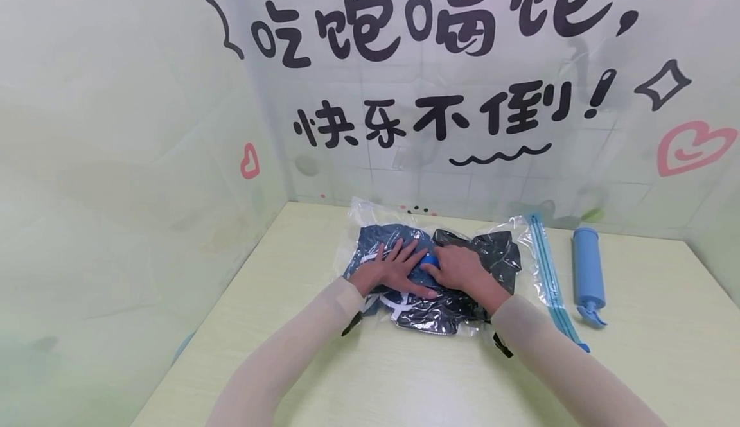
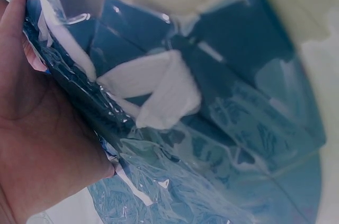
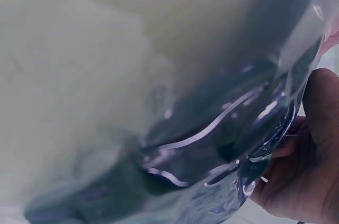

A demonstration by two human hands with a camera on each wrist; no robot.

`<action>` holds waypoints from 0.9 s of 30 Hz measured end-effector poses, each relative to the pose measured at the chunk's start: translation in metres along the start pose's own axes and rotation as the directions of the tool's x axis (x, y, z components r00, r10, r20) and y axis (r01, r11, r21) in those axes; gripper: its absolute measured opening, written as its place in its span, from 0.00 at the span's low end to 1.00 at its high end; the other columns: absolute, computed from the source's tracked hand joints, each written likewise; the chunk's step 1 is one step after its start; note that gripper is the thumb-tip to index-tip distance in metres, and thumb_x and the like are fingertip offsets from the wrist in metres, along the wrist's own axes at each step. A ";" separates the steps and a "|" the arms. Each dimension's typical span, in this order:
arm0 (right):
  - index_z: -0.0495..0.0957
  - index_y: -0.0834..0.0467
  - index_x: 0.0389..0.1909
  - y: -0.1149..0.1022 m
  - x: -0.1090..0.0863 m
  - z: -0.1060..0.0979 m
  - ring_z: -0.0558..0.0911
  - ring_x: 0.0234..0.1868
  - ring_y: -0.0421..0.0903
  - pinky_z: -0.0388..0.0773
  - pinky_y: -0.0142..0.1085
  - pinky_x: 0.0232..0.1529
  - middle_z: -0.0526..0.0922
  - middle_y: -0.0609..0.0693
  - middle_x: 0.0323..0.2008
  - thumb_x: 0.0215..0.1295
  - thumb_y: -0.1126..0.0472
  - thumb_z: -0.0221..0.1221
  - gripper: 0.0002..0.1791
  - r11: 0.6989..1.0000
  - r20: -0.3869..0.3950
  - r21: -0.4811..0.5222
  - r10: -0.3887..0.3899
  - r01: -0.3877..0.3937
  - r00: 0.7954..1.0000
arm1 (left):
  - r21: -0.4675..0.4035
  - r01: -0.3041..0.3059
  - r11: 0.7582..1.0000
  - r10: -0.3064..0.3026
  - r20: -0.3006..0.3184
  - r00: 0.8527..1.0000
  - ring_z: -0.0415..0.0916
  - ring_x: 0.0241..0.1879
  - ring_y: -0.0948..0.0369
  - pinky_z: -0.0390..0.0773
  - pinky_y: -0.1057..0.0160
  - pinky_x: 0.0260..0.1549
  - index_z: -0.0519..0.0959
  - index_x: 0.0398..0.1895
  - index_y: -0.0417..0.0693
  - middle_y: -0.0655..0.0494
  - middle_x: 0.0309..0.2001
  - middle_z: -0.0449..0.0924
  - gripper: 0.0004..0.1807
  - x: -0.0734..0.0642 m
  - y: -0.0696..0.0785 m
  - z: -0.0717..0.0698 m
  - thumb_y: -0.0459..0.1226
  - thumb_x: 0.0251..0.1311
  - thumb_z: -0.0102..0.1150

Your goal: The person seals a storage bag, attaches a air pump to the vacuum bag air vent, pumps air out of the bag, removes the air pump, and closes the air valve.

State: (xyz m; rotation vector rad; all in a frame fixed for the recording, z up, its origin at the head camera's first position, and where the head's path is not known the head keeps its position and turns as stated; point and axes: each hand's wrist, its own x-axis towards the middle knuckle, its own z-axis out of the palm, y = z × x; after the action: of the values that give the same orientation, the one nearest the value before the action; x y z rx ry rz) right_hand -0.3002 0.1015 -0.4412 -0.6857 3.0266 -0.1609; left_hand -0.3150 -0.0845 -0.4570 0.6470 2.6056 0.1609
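A clear vacuum storage bag (image 1: 523, 266) lies flat with folded clothes inside, dark blue ones (image 1: 370, 237) on the left and black ones (image 1: 503, 253) on the right. Near its middle is a round blue valve cap (image 1: 430, 261). My left hand (image 1: 396, 274) rests on the bag left of the cap, fingers spread. At the cap's right side, my right hand (image 1: 459, 268) has curled fingers and pinches it between thumb and forefinger. Wrinkled plastic over blue cloth with a white strip (image 2: 169, 91) fills the left wrist view; shiny plastic over dark cloth (image 3: 212, 144) shows in the right.
A blue hand pump (image 1: 588, 270) lies on the pale table (image 1: 405, 382) to the right of the bag. The bag's teal zip seal (image 1: 549, 273) runs along its right end, with a blue slider (image 1: 584, 347) at the near end. Printed curtains stand behind and to the left.
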 end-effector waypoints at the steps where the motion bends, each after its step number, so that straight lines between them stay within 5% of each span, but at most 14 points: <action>1: 0.79 0.66 0.58 0.000 0.000 0.000 0.85 0.42 0.60 0.83 0.52 0.37 0.85 0.62 0.43 0.74 0.41 0.57 0.31 1.000 0.000 0.000 0.000 0.000 1.000 | 0.002 0.001 1.000 -0.001 0.003 1.000 0.13 0.76 0.58 0.19 0.40 0.68 0.35 0.83 0.69 0.64 0.81 0.21 0.60 0.000 0.000 0.000 0.76 0.55 0.52; 19: 0.80 0.60 0.28 -0.005 0.002 0.000 0.77 0.20 0.50 0.79 0.45 0.21 0.76 0.53 0.20 0.72 0.37 0.56 0.29 0.992 -0.038 -0.036 0.117 -0.118 0.992 | -0.004 -0.012 1.000 0.012 -0.017 1.000 0.15 0.76 0.57 0.19 0.39 0.67 0.37 0.83 0.68 0.63 0.81 0.23 0.60 0.003 0.000 0.000 0.76 0.54 0.53; 22: 0.80 0.60 0.29 -0.005 0.001 -0.001 0.78 0.21 0.51 0.79 0.45 0.22 0.77 0.53 0.21 0.72 0.37 0.56 0.29 0.993 -0.026 -0.016 0.119 -0.120 0.993 | 0.008 -0.009 1.000 0.009 -0.019 1.000 0.15 0.76 0.57 0.19 0.39 0.67 0.37 0.83 0.68 0.63 0.81 0.24 0.60 0.003 0.000 0.000 0.76 0.54 0.53; 27: 0.81 0.66 0.45 -0.001 -0.002 -0.001 0.84 0.32 0.57 0.82 0.50 0.32 0.82 0.59 0.31 0.73 0.40 0.57 0.29 0.996 0.026 0.060 0.061 -0.063 0.998 | 0.025 -0.001 1.000 0.002 -0.018 1.000 0.15 0.76 0.56 0.20 0.39 0.68 0.35 0.83 0.69 0.64 0.81 0.23 0.60 0.005 -0.001 0.002 0.77 0.54 0.51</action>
State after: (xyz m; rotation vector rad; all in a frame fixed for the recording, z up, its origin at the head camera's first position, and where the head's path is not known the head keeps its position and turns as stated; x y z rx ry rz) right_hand -0.2984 0.1013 -0.4402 -0.5838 3.0021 -0.2396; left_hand -0.3183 -0.0836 -0.4611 0.6591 2.6287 0.1351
